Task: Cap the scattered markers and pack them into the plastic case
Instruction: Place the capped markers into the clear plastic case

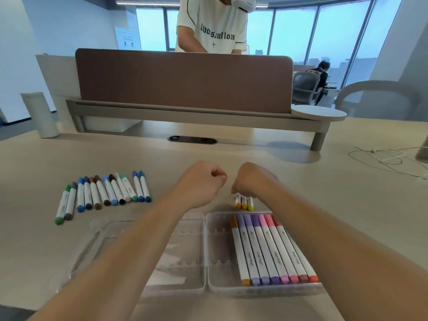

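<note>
Reaching across the open plastic case (220, 246), I have both forearms stretched over it toward the far side of the desk (301, 186). My right grip (251, 181) is curled down over the far ends of three loose markers (244, 202), two orange and one yellow. They lie side by side on the desk just beyond the far edge of the case, and my fingers close round their far ends, so only the near ends show below my hand. My left grip (203, 181) is balled into a fist just to the left of the right one, near it but apart, and nothing shows inside it. The case lies flat on the near part of the desk, opened into two clear halves. The left half sits under my left forearm, and the right half holds eight packed markers (273, 249). These lie side by side toward its right side and run from orange through purples and pinks to red, all capped. The slots at the left of that half are bare. Well to the left, a row of capped markers (104, 193) in greens, blues, browns and black lies on the desk, slightly fanned. At the far edge stands a brown partition (183, 79) with a person (213, 26) in a white shirt behind it. A white cable (389, 158) loops on the desk at the far right.
</note>
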`<state>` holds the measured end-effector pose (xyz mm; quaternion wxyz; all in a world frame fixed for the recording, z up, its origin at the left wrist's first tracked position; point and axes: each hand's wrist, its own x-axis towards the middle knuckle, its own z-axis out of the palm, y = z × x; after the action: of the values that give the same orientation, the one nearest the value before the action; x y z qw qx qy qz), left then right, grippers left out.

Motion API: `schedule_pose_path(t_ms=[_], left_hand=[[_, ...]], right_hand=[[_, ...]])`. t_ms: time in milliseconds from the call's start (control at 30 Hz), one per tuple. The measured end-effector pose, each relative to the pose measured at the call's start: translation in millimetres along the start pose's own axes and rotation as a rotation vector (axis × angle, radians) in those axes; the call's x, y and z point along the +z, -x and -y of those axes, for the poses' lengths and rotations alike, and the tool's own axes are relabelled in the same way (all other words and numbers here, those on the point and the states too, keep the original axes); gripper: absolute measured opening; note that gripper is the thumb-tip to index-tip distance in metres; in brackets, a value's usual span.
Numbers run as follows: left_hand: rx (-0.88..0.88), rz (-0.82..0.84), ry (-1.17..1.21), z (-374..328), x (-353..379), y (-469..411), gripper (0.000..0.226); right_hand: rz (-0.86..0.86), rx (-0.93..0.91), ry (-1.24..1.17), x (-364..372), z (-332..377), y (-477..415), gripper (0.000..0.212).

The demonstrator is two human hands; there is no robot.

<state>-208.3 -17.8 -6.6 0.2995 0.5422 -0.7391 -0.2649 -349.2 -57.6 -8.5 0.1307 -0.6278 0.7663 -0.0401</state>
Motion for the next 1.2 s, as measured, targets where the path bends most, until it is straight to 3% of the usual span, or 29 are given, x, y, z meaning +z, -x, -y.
schedule_pose_path(t_ms=[400, 600, 833, 1000, 1200], left_hand=[[-0.050, -0.005, -0.008, 18.2, -1.8, -0.2, 0.023], [-0.081, 0.018, -0.089, 20.9, 0.5, 24.9, 0.023], [-0.021, 0.134, -0.277, 14.2, 8.6, 67.1, 0.049], [0.024, 0.188, -0.328, 8.8, 13.8, 80.3, 0.047], [0.065, 0.359, -0.364, 6.5, 14.2, 90.9, 0.037]], right_hand=[[0.055, -0.022, 0.080, 8.7, 16.2, -3.3, 0.019], [0.341, -0.100, -0.040, -17.4, 15.6, 48.3, 0.039], [0.483, -0.130, -0.071, -13.4, -4.6, 105.9, 0.037], [0.515, -0.134, -0.111, -0.9, -10.1, 124.6, 0.035], [0.377, -0.148, -0.095, 0.9, -16.8, 128.3, 0.044]])
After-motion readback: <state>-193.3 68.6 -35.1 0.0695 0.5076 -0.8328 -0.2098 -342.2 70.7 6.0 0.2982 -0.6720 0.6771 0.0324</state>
